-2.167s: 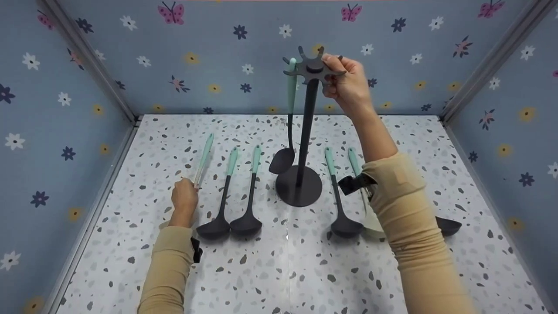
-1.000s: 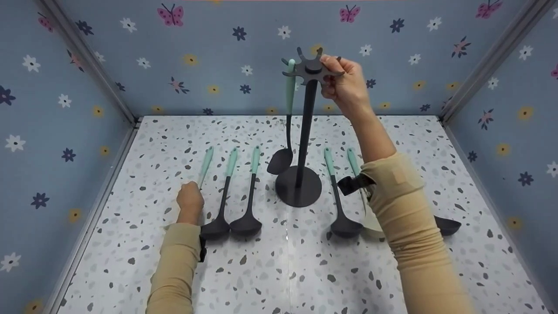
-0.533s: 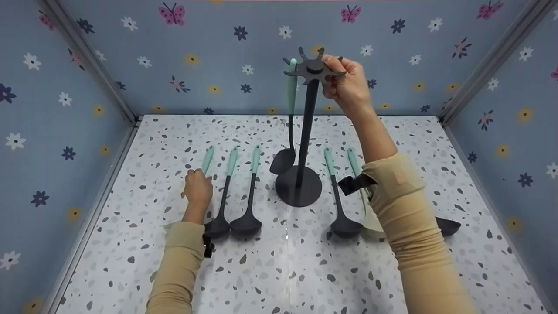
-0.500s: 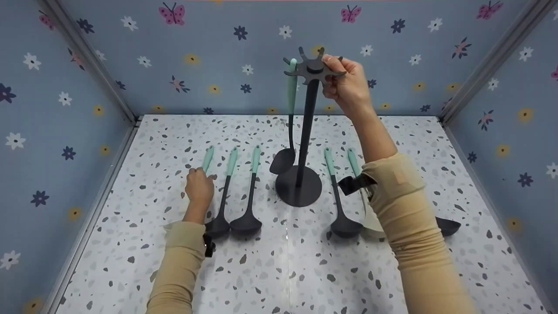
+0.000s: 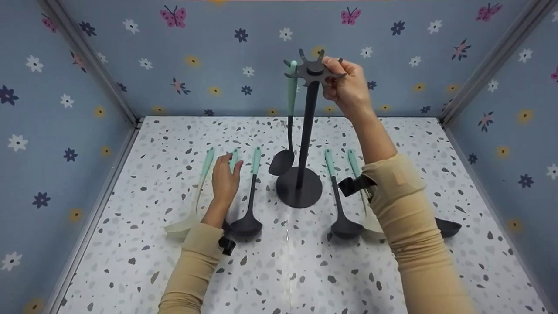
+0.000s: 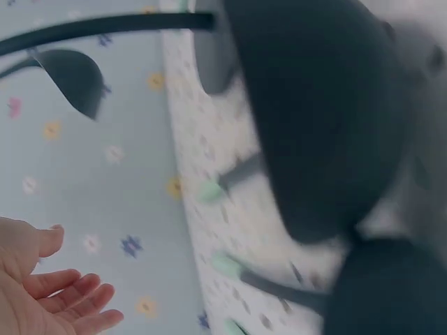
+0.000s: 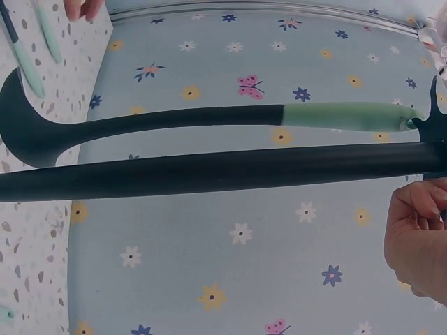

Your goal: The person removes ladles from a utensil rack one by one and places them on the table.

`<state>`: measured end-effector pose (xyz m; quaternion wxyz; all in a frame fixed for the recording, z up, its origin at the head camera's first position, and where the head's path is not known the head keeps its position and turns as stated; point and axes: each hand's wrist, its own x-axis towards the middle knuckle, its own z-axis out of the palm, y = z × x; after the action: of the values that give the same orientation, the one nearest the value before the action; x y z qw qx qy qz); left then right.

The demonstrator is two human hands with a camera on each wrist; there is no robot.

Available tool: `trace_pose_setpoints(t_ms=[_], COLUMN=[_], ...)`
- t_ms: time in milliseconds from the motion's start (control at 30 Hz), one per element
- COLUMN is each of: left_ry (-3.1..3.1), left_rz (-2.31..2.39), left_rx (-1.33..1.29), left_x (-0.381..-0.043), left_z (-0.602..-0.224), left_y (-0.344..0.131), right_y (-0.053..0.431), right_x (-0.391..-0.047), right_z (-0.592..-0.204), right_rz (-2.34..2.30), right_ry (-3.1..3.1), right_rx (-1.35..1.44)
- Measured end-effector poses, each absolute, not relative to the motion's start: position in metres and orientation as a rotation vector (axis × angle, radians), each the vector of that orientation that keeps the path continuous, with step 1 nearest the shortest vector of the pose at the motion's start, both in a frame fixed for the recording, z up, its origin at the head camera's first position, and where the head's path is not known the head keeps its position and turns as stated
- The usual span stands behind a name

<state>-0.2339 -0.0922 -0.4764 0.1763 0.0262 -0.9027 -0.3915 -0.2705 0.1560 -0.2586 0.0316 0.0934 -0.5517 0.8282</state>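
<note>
My right hand (image 5: 348,87) grips one arm of the hook crown on a black utensil stand (image 5: 308,117). On the crown's left side hangs a dark ladle (image 5: 281,162) by its mint handle; the right wrist view shows that handle (image 7: 342,116) alongside the pole. My left hand (image 5: 225,181) holds nothing, its fingers loosely bent over the mint handle (image 5: 235,157) of a second dark ladle, whose bowl is largely hidden behind the wrist. In the left wrist view the hand (image 6: 63,293) is open-palmed. Left of it lies a cream ladle (image 5: 178,227) with a mint handle.
Another dark ladle (image 5: 246,224) lies between my left hand and the stand's round base (image 5: 299,196). To the right lie a dark ladle (image 5: 347,227), a cream one (image 5: 373,224) partly under my sleeve, and a dark bowl (image 5: 448,227). Patterned panels (image 5: 244,56) enclose the speckled table (image 5: 279,270).
My left hand first held the cream ladle, which shifted slightly towards me. It has let go and moved right, over the neighbouring dark ladle's handle. My right hand stays on the stand.
</note>
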Motion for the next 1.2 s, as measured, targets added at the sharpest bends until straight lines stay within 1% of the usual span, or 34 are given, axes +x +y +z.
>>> trace_pose_setpoints(t_ms=[267,433,667,800,1200], left_ry=[-2.273,-2.161,-2.055,-2.010,-1.981], left_rz=[-1.385,-1.530,-1.669,-1.682,-1.786], left_rx=[-0.227,-0.347,-0.497,-0.540,-0.523], left_x=[-0.228,-0.223,-0.224,-0.227,-0.241], left_z=[-0.463,-0.456,-0.448,-0.445,-0.433], left_y=[-0.056,-0.034,-0.009,0.000,0.015], right_y=[0.156,0.157,0.159,0.158,0.156], right_x=[-0.270,-0.270,-0.269,-0.269,-0.269], right_z=[-0.258,-0.259,-0.259,-0.259,-0.258], right_rz=[2.561,2.561,2.575,2.584,2.579], right_ry=[-1.687,-1.684,-1.658,-1.653,-1.669], right_rx=[0.286,0.296,0.267,0.244,0.247])
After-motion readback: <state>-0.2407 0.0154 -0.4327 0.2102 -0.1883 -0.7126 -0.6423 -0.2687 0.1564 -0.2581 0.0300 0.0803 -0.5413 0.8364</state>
